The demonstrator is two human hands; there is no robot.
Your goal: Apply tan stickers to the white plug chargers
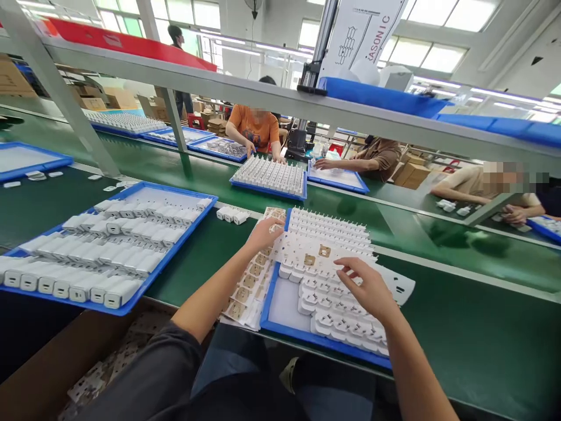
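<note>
A long white sticker sheet [293, 248] with a few brown bare squares lies across the blue tray [272, 301] in front of me. My left hand [265, 234] has its fingers on the sheet's left end; its thumb is partly hidden. Over the sheet's right half hovers my right hand [366, 286], thumb and fingers apart, with nothing visible between them. White plug adapters [350, 318] stand in rows in this tray, metal prongs up, beyond and in front of the sheet. More sticker sheets [249, 280], with many brown squares, lie under my left forearm.
A second blue tray [175, 251] of white chargers [109, 257] sits to my left, near three loose chargers [232, 214]. Across the green bench, a person in orange [256, 131] handles a full plug tray [269, 175]. A metal shelf beam [263, 96] crosses overhead.
</note>
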